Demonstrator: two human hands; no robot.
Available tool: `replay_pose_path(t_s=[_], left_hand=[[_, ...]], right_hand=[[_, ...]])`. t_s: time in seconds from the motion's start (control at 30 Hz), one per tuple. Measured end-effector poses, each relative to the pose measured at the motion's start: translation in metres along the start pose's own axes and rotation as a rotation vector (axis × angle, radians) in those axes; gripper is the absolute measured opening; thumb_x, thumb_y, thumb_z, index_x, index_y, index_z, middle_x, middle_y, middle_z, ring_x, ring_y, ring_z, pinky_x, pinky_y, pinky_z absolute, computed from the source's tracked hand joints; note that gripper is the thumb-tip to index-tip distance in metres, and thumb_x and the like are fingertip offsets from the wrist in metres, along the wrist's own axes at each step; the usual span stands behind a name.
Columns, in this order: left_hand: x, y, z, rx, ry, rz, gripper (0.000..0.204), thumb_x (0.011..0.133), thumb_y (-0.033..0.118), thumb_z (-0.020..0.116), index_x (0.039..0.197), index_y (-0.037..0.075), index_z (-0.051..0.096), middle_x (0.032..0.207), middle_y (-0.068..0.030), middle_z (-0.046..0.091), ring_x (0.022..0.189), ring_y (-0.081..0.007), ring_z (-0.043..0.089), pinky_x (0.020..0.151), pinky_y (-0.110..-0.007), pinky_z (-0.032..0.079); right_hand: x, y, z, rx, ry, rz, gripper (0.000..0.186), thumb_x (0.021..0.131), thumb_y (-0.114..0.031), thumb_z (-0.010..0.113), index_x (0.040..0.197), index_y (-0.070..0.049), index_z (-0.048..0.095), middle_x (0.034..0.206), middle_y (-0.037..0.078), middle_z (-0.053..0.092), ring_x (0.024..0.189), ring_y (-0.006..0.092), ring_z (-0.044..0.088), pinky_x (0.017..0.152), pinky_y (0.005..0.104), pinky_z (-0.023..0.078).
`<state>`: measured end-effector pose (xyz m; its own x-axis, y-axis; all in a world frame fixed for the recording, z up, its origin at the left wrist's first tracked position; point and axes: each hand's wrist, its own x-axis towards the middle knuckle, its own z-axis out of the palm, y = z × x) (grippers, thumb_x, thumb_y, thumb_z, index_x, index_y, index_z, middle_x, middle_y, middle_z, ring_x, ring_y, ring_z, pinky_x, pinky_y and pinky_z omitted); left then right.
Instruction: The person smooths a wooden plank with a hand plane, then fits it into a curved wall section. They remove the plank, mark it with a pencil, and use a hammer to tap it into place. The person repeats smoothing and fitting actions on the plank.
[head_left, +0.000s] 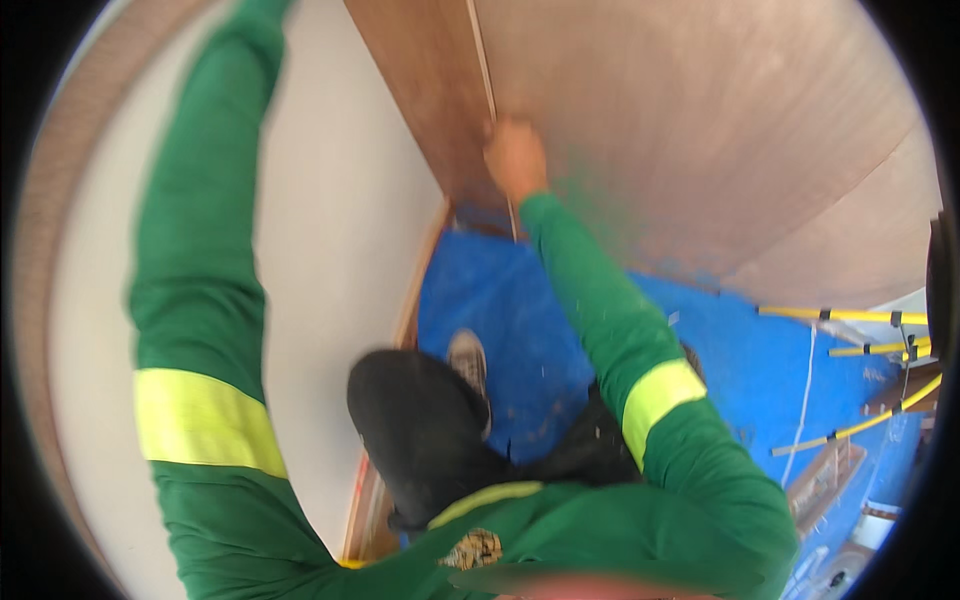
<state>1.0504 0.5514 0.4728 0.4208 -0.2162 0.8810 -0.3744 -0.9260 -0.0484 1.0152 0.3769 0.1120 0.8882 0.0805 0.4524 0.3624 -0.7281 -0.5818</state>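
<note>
Curved brown border [45, 230]: seen along the far left, beside a white panel [330, 250].
Left sleeve [200, 250]: green, crossed by a bright yellow band; stretched upward in front of the white panel.
Left hand: cut off by the upper edge; whether anything is grasped cannot be told.
Black trouser leg [420, 420]: bent at the knee, with a grey shoe [466, 355] placed beyond it.
Brown board [430, 90]: set upright between the white panel and the strip.
Pale strip [481, 50]: thin and nearly upright, located between the brown board and a large wood panel [700, 130].
Right hand [517, 160]: placed at the pale strip's lower part, fingers curled; blurred, so whether the strip is grasped or only touched cannot be told.
Blue sheet [520, 350]: spread over the floor below.
Right sleeve [600, 300]: green, yellow-banded, reached forward over the sheet.
White cord [803, 400]: laid across the sheet.
Yellow rods [840, 315]: marked with black bands, seen at the far right.
</note>
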Motion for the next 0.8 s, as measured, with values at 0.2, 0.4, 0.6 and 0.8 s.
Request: replay_pose_path(t_s=[0.2,0.4,0.6,0.8], left_hand=[[-0.060,0.070,0.067,-0.024,0.175,-0.008,0.085,0.112,0.059,0.045,0.170,0.000,0.023,0.177,-0.0247,0.021,0.164,-0.0467,0.014,0.132,-0.062,0.012],[-0.077,0.063,0.104,0.007,0.248,-0.053,0.080,0.115,0.051,0.037,0.172,0.000,0.014,0.181,-0.0216,0.008,0.167,-0.0417,0.004,0.133,-0.061,0.002],[-0.074,0.058,0.100,0.054,0.210,-0.027,0.078,0.116,0.053,0.032,0.173,0.002,0.015,0.180,-0.0213,0.010,0.167,-0.0409,0.005,0.133,-0.063,0.003],[-0.079,0.067,0.075,0.110,0.093,-0.041,0.089,0.112,0.065,0.038,0.172,0.003,0.018,0.178,-0.0229,0.017,0.166,-0.0427,0.013,0.133,-0.063,0.009]], right_hand=[[-0.003,-0.010,-0.012,0.078,-0.053,0.094,0.031,0.107,-0.028,0.061,0.106,0.000,0.076,0.098,0.031,0.075,0.094,0.0500,0.075,0.085,0.0607,0.059],[-0.003,-0.006,-0.012,0.074,-0.078,0.060,0.028,0.107,-0.024,0.060,0.105,0.001,0.073,0.095,0.031,0.075,0.092,0.0500,0.075,0.083,0.0594,0.059],[-0.005,-0.015,-0.013,0.083,-0.101,0.155,0.031,0.107,-0.027,0.062,0.106,0.002,0.074,0.101,0.029,0.077,0.099,0.0497,0.075,0.090,0.0576,0.059],[-0.002,-0.014,-0.033,0.073,-0.313,0.135,0.038,0.104,-0.033,0.067,0.108,0.003,0.079,0.106,0.028,0.078,0.102,0.0462,0.076,0.096,0.0532,0.059]])
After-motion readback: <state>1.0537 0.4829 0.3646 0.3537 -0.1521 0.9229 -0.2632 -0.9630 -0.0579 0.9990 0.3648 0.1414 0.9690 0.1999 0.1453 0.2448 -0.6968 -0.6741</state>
